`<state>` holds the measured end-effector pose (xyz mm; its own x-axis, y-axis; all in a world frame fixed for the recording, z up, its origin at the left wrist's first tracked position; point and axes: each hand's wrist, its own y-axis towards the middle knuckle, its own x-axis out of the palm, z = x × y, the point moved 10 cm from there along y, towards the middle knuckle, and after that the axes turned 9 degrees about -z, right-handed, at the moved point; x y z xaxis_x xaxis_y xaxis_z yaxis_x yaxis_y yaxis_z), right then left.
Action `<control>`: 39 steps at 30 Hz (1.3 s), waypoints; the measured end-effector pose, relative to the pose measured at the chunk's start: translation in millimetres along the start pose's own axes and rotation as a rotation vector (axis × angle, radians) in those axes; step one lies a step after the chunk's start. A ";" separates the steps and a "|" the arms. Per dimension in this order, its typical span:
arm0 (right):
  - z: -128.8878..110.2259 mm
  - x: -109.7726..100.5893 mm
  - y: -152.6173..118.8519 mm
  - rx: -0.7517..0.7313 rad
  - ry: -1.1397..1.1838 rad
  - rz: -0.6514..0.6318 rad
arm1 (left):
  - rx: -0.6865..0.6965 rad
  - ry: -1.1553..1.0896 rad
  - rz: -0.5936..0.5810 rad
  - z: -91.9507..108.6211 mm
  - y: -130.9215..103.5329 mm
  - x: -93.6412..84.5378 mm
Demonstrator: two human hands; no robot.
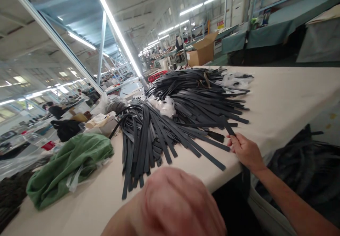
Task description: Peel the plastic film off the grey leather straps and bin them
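Observation:
My right hand [245, 150], at the table's near right edge, pinches a flat black strap [228, 127] between thumb and fingers. One end of this strap reaches up toward the pile, and a dark length hangs below the hand. My left hand [183, 202] is close to the camera, over the table's front edge, back of the hand upward. It is blurred, and its fingers are mostly hidden. Beyond it, a bundle of black straps [140, 130] fans out across the table. A larger heap of black straps [186, 82] lies behind, with white plastic wrap [166, 105] between the two.
The pale table [287, 94] runs off to the right. A green cloth [71, 161] lies on its left side, near a black bag [66, 129]. A container of dark strips [305, 168] stands below the right edge. A cardboard box [202, 50] and distant people are farther back.

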<state>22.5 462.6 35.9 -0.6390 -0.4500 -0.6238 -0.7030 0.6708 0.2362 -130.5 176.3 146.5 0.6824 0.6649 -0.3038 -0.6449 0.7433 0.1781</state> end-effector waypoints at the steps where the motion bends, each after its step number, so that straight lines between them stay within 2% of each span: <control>1: -0.3 -0.3 -1.8 0.010 -0.042 0.032 | 0.030 0.042 0.009 2.6 16.5 -5.8; 3: -3.3 -3.0 -6.1 0.009 -0.115 0.100 | 0.088 0.164 0.048 4.4 58.8 -19.5; 5: -6.9 -5.9 -9.9 -0.009 -0.171 0.156 | 0.103 0.359 0.131 -3.9 108.8 -37.4; 6: -7.6 -6.7 -11.3 -0.017 -0.184 0.174 | 0.065 0.480 0.196 -14.3 133.6 -49.0; 9: -4.8 -5.9 -13.2 -0.021 -0.181 0.187 | -0.111 0.872 0.234 -59.3 198.0 -69.9; 11: -2.3 -4.6 -13.7 -0.028 -0.181 0.186 | -0.207 0.962 0.238 -89.5 223.4 -79.6; 13: -0.4 -3.3 -13.9 -0.035 -0.188 0.182 | -0.263 0.956 0.235 -111.6 236.3 -84.2; 16: 0.2 -2.8 -14.1 -0.048 -0.200 0.186 | -0.293 0.948 0.235 -124.3 238.9 -88.1; 19: -1.5 -3.2 -13.9 -0.059 -0.213 0.193 | -0.269 0.948 0.265 -116.4 223.4 -100.0; 21: -2.2 -3.5 -13.3 -0.054 -0.217 0.195 | -0.242 0.953 0.284 -106.0 202.2 -111.8; 24: -4.7 -5.1 -12.5 -0.046 -0.221 0.199 | -0.191 0.950 0.303 -91.2 156.0 -126.9; 26: -7.5 -6.5 -12.3 -0.035 -0.232 0.197 | -0.166 0.931 0.301 -86.6 119.9 -130.9; 29: -12.0 -7.6 -12.2 -0.014 -0.250 0.183 | -0.140 0.889 0.280 -87.7 67.2 -126.7; 32: -14.5 -5.7 -11.2 -0.003 -0.259 0.163 | -0.088 0.831 0.258 -89.7 24.0 -115.7; 36: -12.1 -5.0 -9.2 0.037 -0.274 0.186 | -0.038 0.712 0.253 -92.7 -15.4 -108.2; 39: -13.1 -5.1 -8.6 0.045 -0.282 0.198 | -0.065 0.607 0.268 -100.9 -33.8 -114.3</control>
<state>27.7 451.4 46.8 -0.6459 -0.1320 -0.7519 -0.5554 0.7571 0.3442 -221.4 67.7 80.7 0.1928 0.6516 -0.7337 -0.7975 0.5397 0.2697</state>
